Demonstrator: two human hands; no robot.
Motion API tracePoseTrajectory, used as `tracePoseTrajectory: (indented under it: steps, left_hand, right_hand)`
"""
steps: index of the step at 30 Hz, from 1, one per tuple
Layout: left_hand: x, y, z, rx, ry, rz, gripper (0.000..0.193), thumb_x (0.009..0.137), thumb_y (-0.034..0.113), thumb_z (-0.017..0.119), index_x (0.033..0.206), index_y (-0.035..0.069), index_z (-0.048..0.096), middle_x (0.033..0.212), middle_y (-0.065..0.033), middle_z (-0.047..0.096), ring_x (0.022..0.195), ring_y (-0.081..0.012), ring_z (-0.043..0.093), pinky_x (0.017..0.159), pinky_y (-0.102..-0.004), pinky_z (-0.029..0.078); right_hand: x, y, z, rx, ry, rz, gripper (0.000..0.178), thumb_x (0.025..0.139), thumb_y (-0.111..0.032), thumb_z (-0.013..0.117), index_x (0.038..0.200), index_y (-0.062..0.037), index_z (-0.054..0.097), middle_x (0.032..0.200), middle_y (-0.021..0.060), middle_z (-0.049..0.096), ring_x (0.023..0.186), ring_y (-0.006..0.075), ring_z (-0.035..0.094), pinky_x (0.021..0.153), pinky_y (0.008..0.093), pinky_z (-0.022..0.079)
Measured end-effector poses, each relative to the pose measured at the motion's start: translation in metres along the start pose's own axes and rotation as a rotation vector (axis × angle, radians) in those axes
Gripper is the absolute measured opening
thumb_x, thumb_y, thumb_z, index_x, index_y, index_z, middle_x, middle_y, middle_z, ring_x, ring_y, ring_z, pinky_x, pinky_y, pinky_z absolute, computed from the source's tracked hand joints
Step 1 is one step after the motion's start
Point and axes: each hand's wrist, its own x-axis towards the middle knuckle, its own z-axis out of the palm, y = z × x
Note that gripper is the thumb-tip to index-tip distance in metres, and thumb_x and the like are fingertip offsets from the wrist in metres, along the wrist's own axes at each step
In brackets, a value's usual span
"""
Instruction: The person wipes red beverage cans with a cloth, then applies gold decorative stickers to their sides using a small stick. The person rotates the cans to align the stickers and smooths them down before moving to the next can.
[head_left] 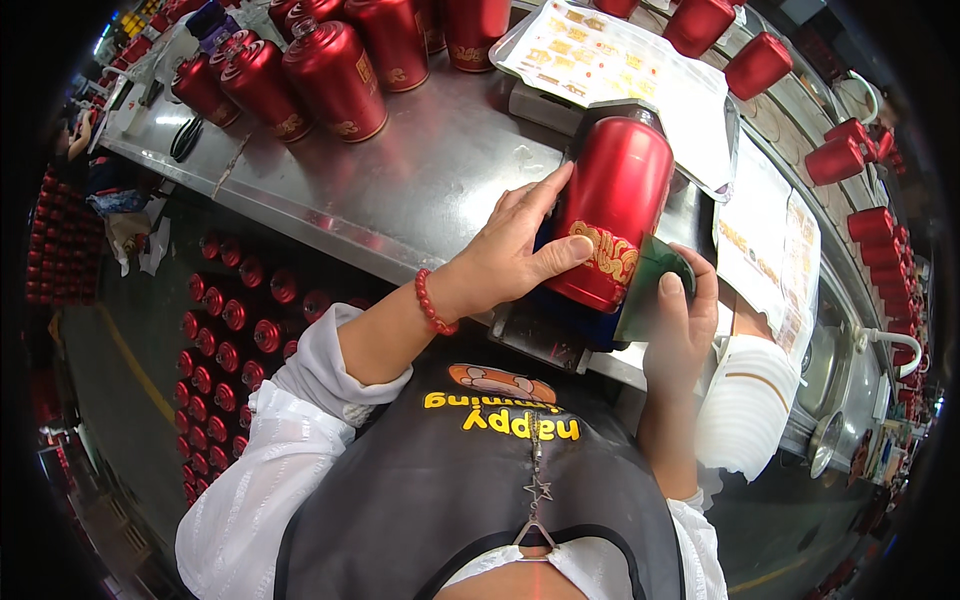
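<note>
A glossy red bottle (618, 175) with a gold pattern near its base lies in a dark holder, its base toward me. My left hand (520, 240) steadies it, the thumb on the gold pattern and the fingers along its left side. Pinched between the thumb and fingers of my right hand (688, 310) is a flat, translucent green scraper (650, 285). Its edge meets the bottle's right side beside the pattern. Part of the holder is hidden under the bottle and my left hand.
Several red bottles (335, 80) stand at the metal table's (400, 195) far left. Decal sheets lie in a white tray (700, 130), with more sheets (765, 240) at right. More bottles line a conveyor (790, 120); others stand below left. A white stack (750, 400) sits near my right forearm.
</note>
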Motion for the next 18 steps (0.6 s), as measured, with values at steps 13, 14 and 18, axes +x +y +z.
tracePoseTrajectory:
  steps: [13,14,18]
  left_hand:
    - [-0.019,0.0,-0.009,0.625,0.02,0.257,0.112,0.073,0.06,0.077,0.155,0.0,0.029,0.142,-0.0253,0.048,0.141,-0.0406,0.036,0.115,-0.0666,0.013]
    - [-0.018,0.004,-0.01,0.65,0.04,0.285,0.11,0.074,0.06,0.077,0.153,0.0,0.031,0.127,-0.0248,0.053,0.139,-0.0411,0.036,0.114,-0.0681,0.012]
    - [-0.015,0.016,-0.01,0.733,0.125,0.391,0.103,0.075,0.06,0.075,0.148,-0.003,0.039,0.093,-0.0236,0.065,0.136,-0.0424,0.039,0.112,-0.0724,0.013]
  right_hand:
    - [0.009,-0.033,0.028,-0.311,-0.039,-0.177,0.032,0.096,-0.01,0.055,0.125,0.0019,0.057,0.099,0.0136,0.068,0.087,0.0164,0.063,0.082,0.0287,0.05]
    - [0.011,-0.039,0.031,-0.372,-0.06,-0.19,0.032,0.096,-0.01,0.055,0.125,0.0022,0.057,0.098,0.0152,0.068,0.084,0.0183,0.064,0.079,0.0296,0.051]
    - [0.019,-0.051,0.042,-0.575,-0.108,-0.313,0.034,0.094,-0.01,0.056,0.125,0.0038,0.057,0.09,0.0223,0.068,0.072,0.028,0.068,0.068,0.0352,0.053]
